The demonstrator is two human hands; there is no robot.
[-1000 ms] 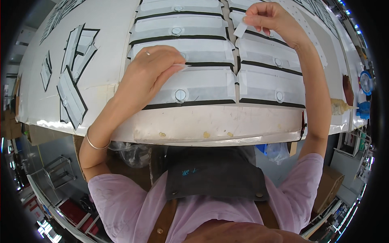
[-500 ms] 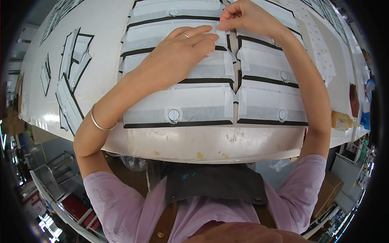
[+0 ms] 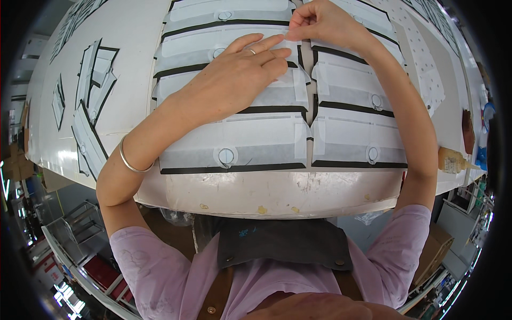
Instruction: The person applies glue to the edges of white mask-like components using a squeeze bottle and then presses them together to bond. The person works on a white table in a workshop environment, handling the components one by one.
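Two columns of white flat panels with black edge strips and round discs cover the middle of the table. My left hand (image 3: 229,85) lies over the left column with its fingers stretched out, the tips resting on a white panel (image 3: 184,45) in an upper row. Close to those fingertips, my right hand (image 3: 325,28) pinches thumb and forefinger together at that panel's right edge. What is in the pinch is too small to make out. Nearest to me lies another white panel (image 3: 266,141), its round disc (image 3: 226,156) near the black lower strip.
Loose black-edged white pieces (image 3: 88,136) lie overlapping at the left of the pale table (image 3: 282,189). A bottle of yellowish liquid (image 3: 451,160) lies at the right edge, near a dark brown block (image 3: 468,132). A dotted sheet (image 3: 426,69) spreads at the far right.
My left hand has shifted slightly, and its fingers are a little more bent and spread. The right hand stays pinched at the same spot. The left-column panels appear slightly shifted and turned.
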